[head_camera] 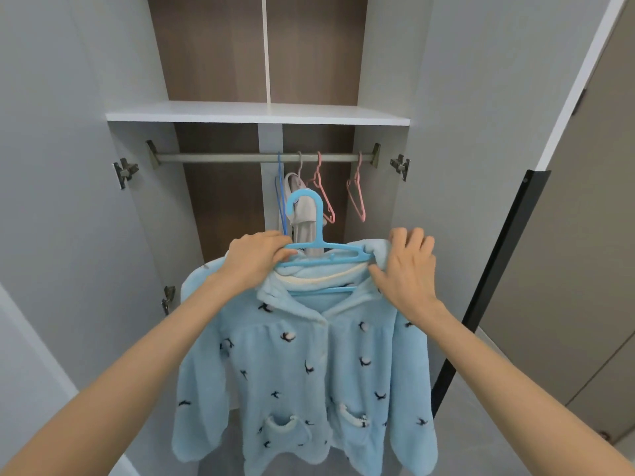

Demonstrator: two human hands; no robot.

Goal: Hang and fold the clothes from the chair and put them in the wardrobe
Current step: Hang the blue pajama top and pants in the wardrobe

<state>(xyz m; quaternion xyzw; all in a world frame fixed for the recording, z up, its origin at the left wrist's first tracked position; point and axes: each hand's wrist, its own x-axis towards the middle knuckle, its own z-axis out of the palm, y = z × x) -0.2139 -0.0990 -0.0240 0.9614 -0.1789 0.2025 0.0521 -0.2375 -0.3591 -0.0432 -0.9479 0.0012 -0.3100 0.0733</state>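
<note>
two bare forearms reach in from the lower corners of the frame toward the centre. between them a light blue fleece jacket with small dark bird shapes (302,365) fills the lower middle of the frame. its front faces the camera, it is buttoned at the top, and two white-trimmed pockets sit near its hem. its shoulders rest on a light blue plastic hanger (331,248), held in the air at the centre of the frame.

the left hand (256,257), just left of centre, has its fingers curled over the hanger's left arm and the jacket shoulder beneath, gripping both. the right hand (409,269), right of centre, bends its fingers over the bunched collar cloth at the hanger's right end, with the thumb pinching the fabric from below. the hanger's hook stands upright above the hands, below the rail and not touching it.

behind the hook, inside the open white wardrobe (378,201), a pale grey garment (304,209) hangs. a dark blue wire hanger (280,187) is just left of it, a pink plastic hanger (325,197) just right of it, and a second pink hanger (358,171) farther right. all hook over a grey metal rail (213,157) crossing the upper middle of the frame. above the rail is a white shelf (257,113), and dark brown back panels (223,207) show behind.
</note>
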